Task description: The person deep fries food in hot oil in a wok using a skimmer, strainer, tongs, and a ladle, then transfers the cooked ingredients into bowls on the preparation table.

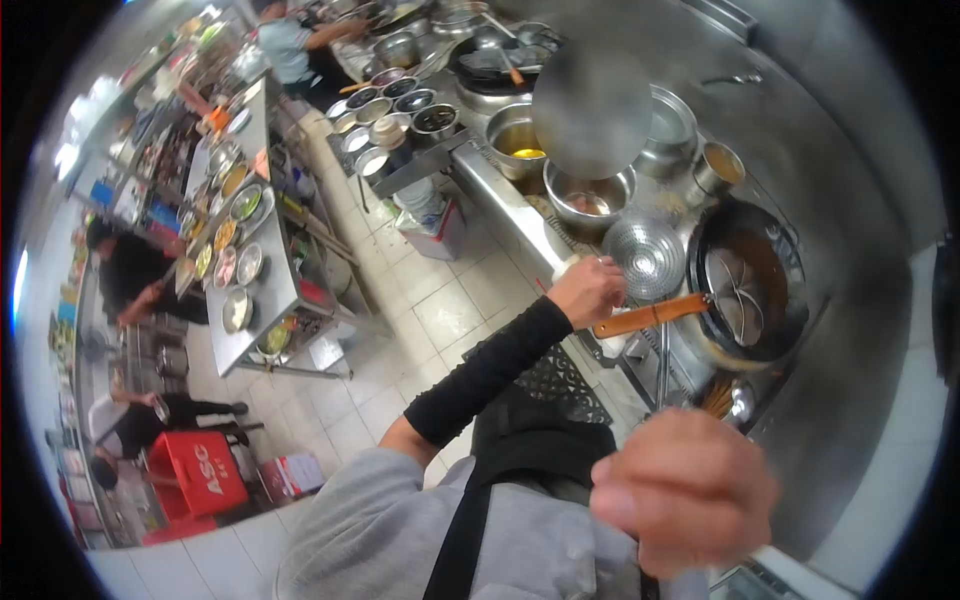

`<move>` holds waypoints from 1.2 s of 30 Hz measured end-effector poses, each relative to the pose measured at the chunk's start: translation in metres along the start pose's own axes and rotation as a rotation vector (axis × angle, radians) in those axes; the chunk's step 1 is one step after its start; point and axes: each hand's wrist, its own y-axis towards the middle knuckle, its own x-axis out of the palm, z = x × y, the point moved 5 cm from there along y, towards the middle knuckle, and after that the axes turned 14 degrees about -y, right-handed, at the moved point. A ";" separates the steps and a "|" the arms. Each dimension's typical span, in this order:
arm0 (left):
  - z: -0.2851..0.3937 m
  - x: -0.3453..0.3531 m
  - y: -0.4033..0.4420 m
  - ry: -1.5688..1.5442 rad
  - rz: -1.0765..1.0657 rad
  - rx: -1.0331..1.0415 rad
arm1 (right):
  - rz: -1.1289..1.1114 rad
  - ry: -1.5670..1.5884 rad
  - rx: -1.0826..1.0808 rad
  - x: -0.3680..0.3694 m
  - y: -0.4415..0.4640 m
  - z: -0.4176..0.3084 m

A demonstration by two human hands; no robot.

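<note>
Stretched forward from a black sleeve, my left hand (590, 290) has its fingers curled together, and what they hold, if anything, is hidden. It is beside a round perforated strainer (645, 258) and the wooden handle (652, 315) of a wire tool. That tool's wire end rests in a dark wok (750, 285) at the right. My right hand (690, 490) is raised close to the camera, blurred, with its fingers closed; I cannot make out anything inside. A metal bowl (588, 200) stands just beyond the strainer.
Pots, including one with yellow liquid (520, 135), line the steel stove. Sauce containers (435, 120) sit farther back. Across the tiled floor (440, 310), a prep table (285, 290) bears food bowls. Several people work behind it and at the far end. A red crate (200, 480) is lower left.
</note>
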 end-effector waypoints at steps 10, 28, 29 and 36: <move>-0.031 0.107 0.008 0.186 -0.239 -0.123 | 0.306 -0.631 0.122 -0.040 -0.011 -0.001; -0.017 0.108 0.089 -0.394 -0.476 -0.737 | -0.091 -0.414 1.357 -0.052 -0.387 0.097; -0.016 0.109 0.090 -0.496 -0.463 -0.781 | -0.093 -0.405 1.358 -0.051 -0.387 0.097; -0.043 0.141 0.075 -1.112 -0.443 -0.975 | -0.073 -0.368 1.350 -0.049 -0.387 0.102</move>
